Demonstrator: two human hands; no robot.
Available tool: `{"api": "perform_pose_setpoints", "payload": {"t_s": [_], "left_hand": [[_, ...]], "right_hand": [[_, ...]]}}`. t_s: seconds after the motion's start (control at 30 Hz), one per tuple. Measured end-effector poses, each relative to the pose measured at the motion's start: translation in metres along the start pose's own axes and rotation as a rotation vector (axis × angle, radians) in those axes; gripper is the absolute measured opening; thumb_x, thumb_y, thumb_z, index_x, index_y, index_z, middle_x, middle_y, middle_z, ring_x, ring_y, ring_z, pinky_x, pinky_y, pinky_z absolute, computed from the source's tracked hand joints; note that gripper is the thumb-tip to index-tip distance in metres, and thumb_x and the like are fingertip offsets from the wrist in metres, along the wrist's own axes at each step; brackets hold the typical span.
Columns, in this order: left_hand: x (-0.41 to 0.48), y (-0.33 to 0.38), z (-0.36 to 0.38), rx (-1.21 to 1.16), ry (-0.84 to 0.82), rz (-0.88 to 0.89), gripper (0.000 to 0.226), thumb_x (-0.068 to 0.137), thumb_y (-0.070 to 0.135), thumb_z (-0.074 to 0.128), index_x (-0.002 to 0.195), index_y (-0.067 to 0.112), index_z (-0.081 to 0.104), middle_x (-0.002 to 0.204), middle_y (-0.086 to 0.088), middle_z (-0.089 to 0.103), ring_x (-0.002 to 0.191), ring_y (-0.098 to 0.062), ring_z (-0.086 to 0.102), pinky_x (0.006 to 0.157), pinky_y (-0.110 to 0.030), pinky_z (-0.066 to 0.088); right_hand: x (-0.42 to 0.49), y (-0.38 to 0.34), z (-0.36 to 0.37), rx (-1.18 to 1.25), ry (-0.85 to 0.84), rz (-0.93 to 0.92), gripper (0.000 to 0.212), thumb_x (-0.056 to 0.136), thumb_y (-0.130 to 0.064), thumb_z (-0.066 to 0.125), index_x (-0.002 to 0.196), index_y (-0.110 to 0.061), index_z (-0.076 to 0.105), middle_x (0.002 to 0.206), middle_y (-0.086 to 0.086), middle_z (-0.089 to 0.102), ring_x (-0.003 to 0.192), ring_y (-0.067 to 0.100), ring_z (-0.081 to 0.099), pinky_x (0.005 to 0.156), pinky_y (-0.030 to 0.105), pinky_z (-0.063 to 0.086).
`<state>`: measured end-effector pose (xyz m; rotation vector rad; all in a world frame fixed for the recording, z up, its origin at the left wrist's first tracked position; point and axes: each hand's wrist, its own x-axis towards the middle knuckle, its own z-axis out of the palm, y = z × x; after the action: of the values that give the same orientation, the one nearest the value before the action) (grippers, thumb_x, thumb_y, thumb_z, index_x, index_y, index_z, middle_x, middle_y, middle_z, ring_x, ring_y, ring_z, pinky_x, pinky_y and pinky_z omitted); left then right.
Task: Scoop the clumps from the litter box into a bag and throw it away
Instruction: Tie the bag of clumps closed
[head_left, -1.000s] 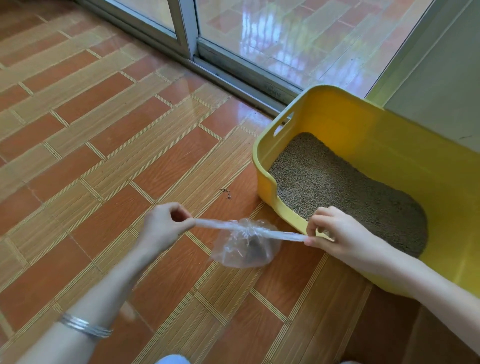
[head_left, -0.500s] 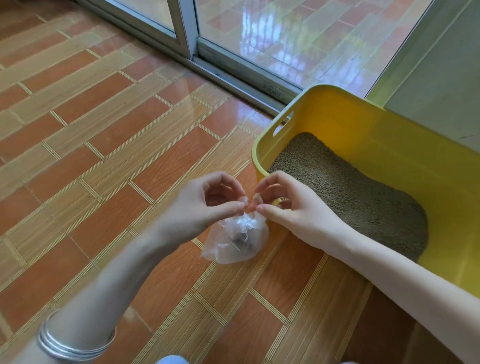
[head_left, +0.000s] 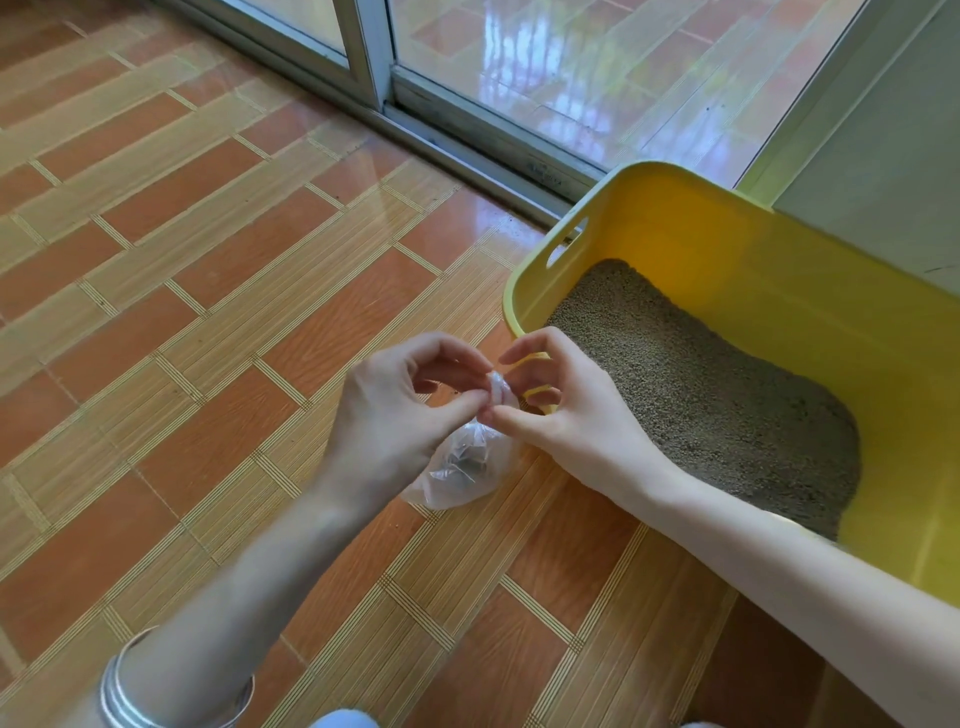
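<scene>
A small clear plastic bag (head_left: 460, 465) with dark clumps inside hangs just above the tiled floor, left of the yellow litter box (head_left: 779, 291). My left hand (head_left: 400, 410) and my right hand (head_left: 561, 400) meet over the bag. Both pinch its twisted white neck between thumb and fingertips. Grey-brown litter (head_left: 701, 395) fills the bottom of the box, and its surface looks even. No scoop is in view.
A sliding glass door with a metal track (head_left: 467, 150) runs along the far side. A grey wall (head_left: 893, 171) stands behind the box. Orange and tan floor tiles (head_left: 208, 312) stretch out to the left.
A second ago my hands were apart, pulling the bag's top taut into a strip. They have come together over the bag and now work its bunched neck.
</scene>
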<state>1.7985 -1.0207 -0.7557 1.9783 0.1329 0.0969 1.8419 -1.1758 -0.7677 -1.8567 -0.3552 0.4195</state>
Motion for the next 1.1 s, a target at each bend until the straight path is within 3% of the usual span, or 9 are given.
{"api": "perform_pose_setpoints", "payload": {"t_s": [0.2, 0.33, 0.47, 0.6, 0.73, 0.83, 0.9, 0.97, 1.1], "left_hand": [[0.003, -0.010, -0.004, 0.157, 0.043, 0.016, 0.009, 0.081, 0.018, 0.071, 0.083, 0.027, 0.069, 0.082, 0.015, 0.069, 0.081, 0.000, 0.064, 0.076, -0.019, 0.050], [0.006, -0.019, -0.020, 0.650, -0.113, 0.132, 0.028, 0.086, 0.028, 0.063, 0.114, 0.023, 0.062, 0.119, 0.006, 0.061, 0.112, -0.014, 0.054, 0.096, -0.034, 0.042], [0.024, -0.012, -0.054, 1.241, -0.444, 0.015, 0.065, 0.093, 0.060, 0.026, 0.150, 0.033, 0.009, 0.160, 0.000, 0.011, 0.146, -0.022, 0.010, 0.117, -0.044, 0.011], [0.040, 0.036, -0.094, 1.335, -0.543, -0.023, 0.066, 0.093, 0.061, 0.012, 0.149, 0.033, -0.009, 0.160, -0.002, -0.008, 0.147, -0.027, -0.007, 0.117, -0.050, -0.002], [0.040, 0.119, -0.130, 1.294, -0.545, -0.027, 0.065, 0.094, 0.060, 0.012, 0.150, 0.033, -0.006, 0.160, -0.001, -0.003, 0.147, -0.025, -0.004, 0.117, -0.049, -0.004], [0.036, 0.194, -0.158, 1.254, -0.513, 0.004, 0.064, 0.094, 0.059, 0.012, 0.150, 0.032, -0.001, 0.160, 0.001, 0.003, 0.147, -0.022, 0.001, 0.118, -0.048, -0.002], [0.032, 0.253, -0.183, 1.229, -0.503, 0.033, 0.063, 0.095, 0.058, 0.016, 0.151, 0.032, 0.005, 0.160, 0.001, 0.009, 0.147, -0.020, 0.007, 0.117, -0.047, 0.000], [0.033, 0.309, -0.211, 1.169, -0.463, 0.086, 0.060, 0.095, 0.053, 0.026, 0.150, 0.030, 0.017, 0.158, 0.000, 0.020, 0.145, -0.020, 0.017, 0.117, -0.045, 0.006], [0.033, 0.413, -0.260, 1.059, -0.384, 0.253, 0.053, 0.089, 0.039, 0.054, 0.137, 0.019, 0.048, 0.141, -0.009, 0.050, 0.131, -0.027, 0.044, 0.110, -0.049, 0.028]], "right_hand": [[-0.002, 0.002, 0.001, 0.057, 0.040, -0.009, 0.022, 0.078, -0.002, 0.065, 0.085, -0.017, 0.050, 0.075, -0.007, 0.060, 0.070, 0.008, 0.056, 0.073, 0.032, 0.049], [0.000, -0.002, -0.012, 0.017, -0.022, 0.041, 0.017, 0.079, -0.004, 0.064, 0.085, -0.015, 0.053, 0.076, -0.007, 0.060, 0.071, 0.006, 0.055, 0.072, 0.030, 0.048], [0.012, -0.029, -0.031, 0.029, -0.275, 0.214, 0.016, 0.080, -0.008, 0.067, 0.081, -0.018, 0.055, 0.073, -0.008, 0.061, 0.067, 0.003, 0.055, 0.069, 0.023, 0.048], [0.024, -0.089, -0.047, -0.547, -0.384, 0.035, 0.024, 0.081, -0.015, 0.060, 0.079, -0.031, 0.043, 0.076, -0.014, 0.056, 0.067, 0.003, 0.049, 0.065, 0.022, 0.039], [0.022, -0.177, -0.066, -0.826, -0.361, -0.103, 0.013, 0.087, -0.014, 0.050, 0.098, -0.020, 0.053, 0.096, -0.003, 0.062, 0.083, 0.021, 0.057, 0.068, 0.033, 0.048], [0.013, -0.256, -0.083, -0.877, -0.317, -0.148, 0.015, 0.086, -0.010, 0.056, 0.101, -0.009, 0.060, 0.092, 0.005, 0.065, 0.081, 0.023, 0.061, 0.071, 0.035, 0.051], [0.001, -0.319, -0.097, -0.906, -0.260, -0.180, 0.014, 0.079, -0.007, 0.066, 0.093, -0.007, 0.063, 0.082, 0.007, 0.065, 0.070, 0.023, 0.061, 0.063, 0.035, 0.053], [-0.010, -0.377, -0.113, -0.919, -0.157, -0.212, 0.019, 0.067, -0.001, 0.073, 0.083, -0.005, 0.064, 0.071, 0.007, 0.064, 0.058, 0.024, 0.060, 0.051, 0.030, 0.051], [-0.045, -0.478, -0.137, -0.979, -0.011, -0.168, 0.027, 0.064, 0.004, 0.073, 0.090, -0.001, 0.065, 0.068, 0.010, 0.063, 0.055, 0.027, 0.060, 0.051, 0.035, 0.052]]}}
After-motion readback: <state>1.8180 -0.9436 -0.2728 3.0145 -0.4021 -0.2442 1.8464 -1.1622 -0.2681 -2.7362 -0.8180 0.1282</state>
